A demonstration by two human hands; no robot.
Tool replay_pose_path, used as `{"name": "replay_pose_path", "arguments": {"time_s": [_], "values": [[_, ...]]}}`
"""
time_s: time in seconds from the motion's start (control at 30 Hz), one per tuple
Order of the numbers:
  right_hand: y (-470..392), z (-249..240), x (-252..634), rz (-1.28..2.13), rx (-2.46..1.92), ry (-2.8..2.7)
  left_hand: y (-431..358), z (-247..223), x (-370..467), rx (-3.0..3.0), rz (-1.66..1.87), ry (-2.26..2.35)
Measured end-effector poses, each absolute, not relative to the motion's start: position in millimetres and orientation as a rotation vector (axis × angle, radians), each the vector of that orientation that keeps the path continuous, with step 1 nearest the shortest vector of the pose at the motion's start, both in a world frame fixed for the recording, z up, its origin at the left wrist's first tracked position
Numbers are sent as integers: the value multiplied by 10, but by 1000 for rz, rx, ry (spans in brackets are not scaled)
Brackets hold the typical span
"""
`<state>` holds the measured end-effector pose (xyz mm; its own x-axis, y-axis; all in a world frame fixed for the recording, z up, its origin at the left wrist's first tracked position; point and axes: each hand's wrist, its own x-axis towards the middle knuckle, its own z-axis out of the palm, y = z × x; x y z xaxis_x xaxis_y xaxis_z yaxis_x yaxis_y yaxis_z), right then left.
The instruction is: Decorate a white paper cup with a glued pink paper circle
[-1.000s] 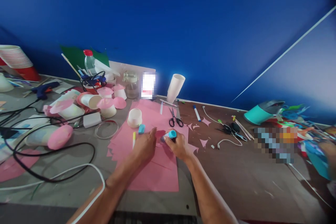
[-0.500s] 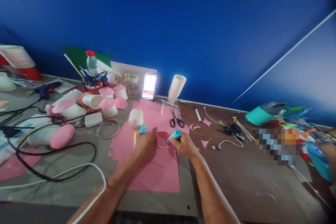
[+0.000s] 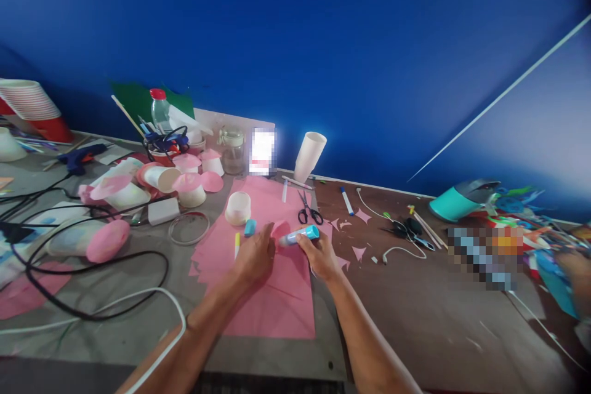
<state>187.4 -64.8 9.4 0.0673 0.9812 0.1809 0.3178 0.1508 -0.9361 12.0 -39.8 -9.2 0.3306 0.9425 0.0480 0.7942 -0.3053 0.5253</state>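
My right hand (image 3: 321, 255) is closed round a glue stick (image 3: 300, 235) with a light blue end. The tube lies nearly level, its other end pointing left at a small pink paper piece (image 3: 279, 230). That piece is pinched in my left hand (image 3: 256, 253), partly hidden by the fingers. Under both hands spreads a stack of pink paper sheets (image 3: 272, 314). Just beyond my left hand are a blue cap-like block (image 3: 250, 228), a white paper cup (image 3: 238, 208) and a yellow marker (image 3: 237, 245). Black-handled scissors (image 3: 309, 212) lie beyond my right hand.
At left are pink-topped paper cups (image 3: 190, 191), a glue gun (image 3: 82, 159) and looping black cables (image 3: 157, 255). A white cable (image 3: 178, 308) crosses over my left forearm. Pink scraps (image 3: 359, 253) and a teal container (image 3: 455, 202) lie right. Another person's blurred hand (image 3: 577, 271) shows at the right edge.
The glue stick has tipped from more upright to nearly level, its far end toward my left hand. The pink piece has been raised and tilted.
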Motion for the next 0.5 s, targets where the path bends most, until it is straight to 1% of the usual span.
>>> {"name": "replay_pose_path", "arguments": {"time_s": [0.17,0.37,0.5], "values": [[-651,99,1907,822,-1379,-1369,-384,-103,107,2221,431,1526],[-701,150,1810,652,-1479,-1678,-431,-47,135,2287,336,1519],[-710,205,1819,653,-1543,-1725,-444,-41,137,2300,320,1517]]}}
